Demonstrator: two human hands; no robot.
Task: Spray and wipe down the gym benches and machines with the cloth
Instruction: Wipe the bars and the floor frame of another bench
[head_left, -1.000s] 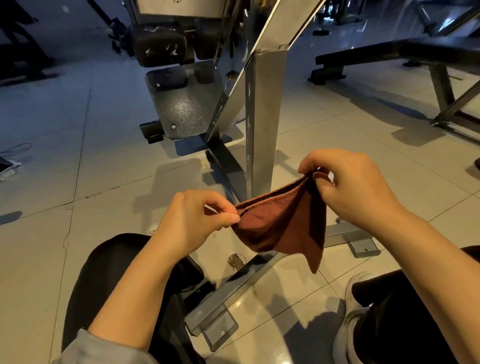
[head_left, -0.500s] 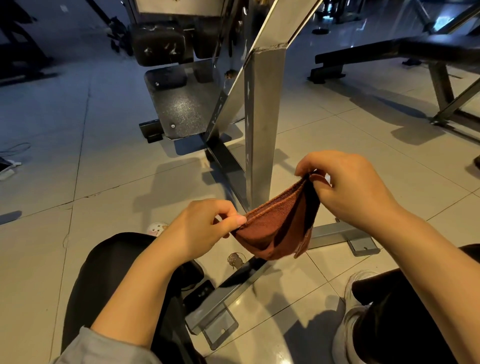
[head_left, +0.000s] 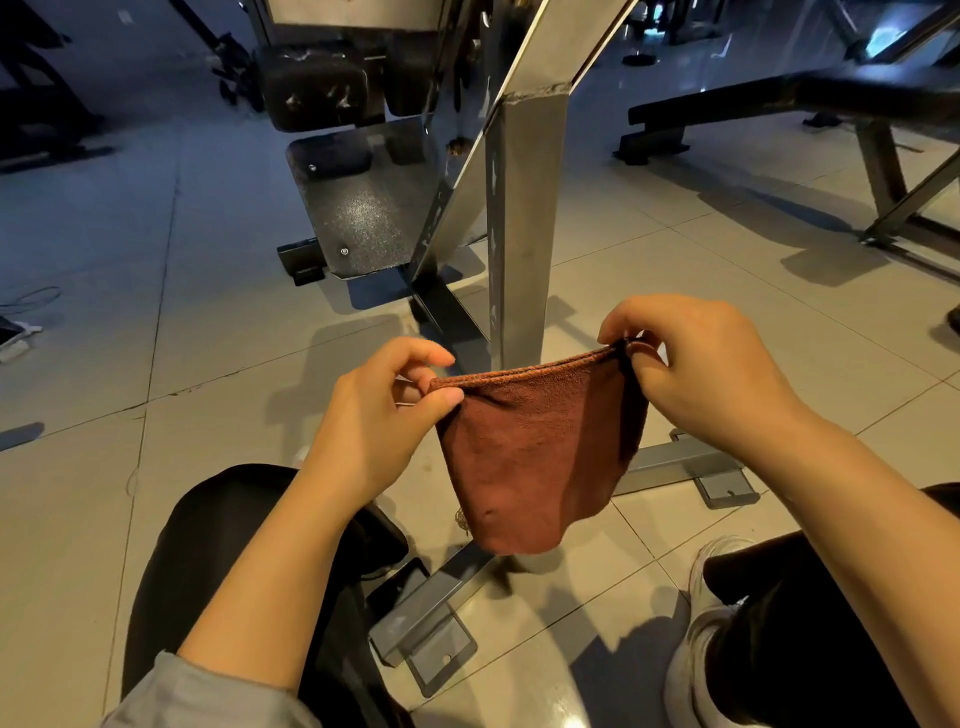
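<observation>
We hold the rust-brown terry cloth (head_left: 535, 457) stretched between both hands above the pale tiled floor (head_left: 156, 332). Left hand (head_left: 384, 410) pinches the cloth's left top corner between thumb and forefinger; right hand (head_left: 696, 369) pinches the right top corner likewise. The cloth hangs slack below them. Just beyond the hands stands the grey steel machine upright (head_left: 524, 218); far right of them, a black padded bench (head_left: 779, 104).

Behind the cloth (head_left: 535, 457) you lose part of the machine's upright post (head_left: 524, 228); the post's top leaves the picture.
</observation>
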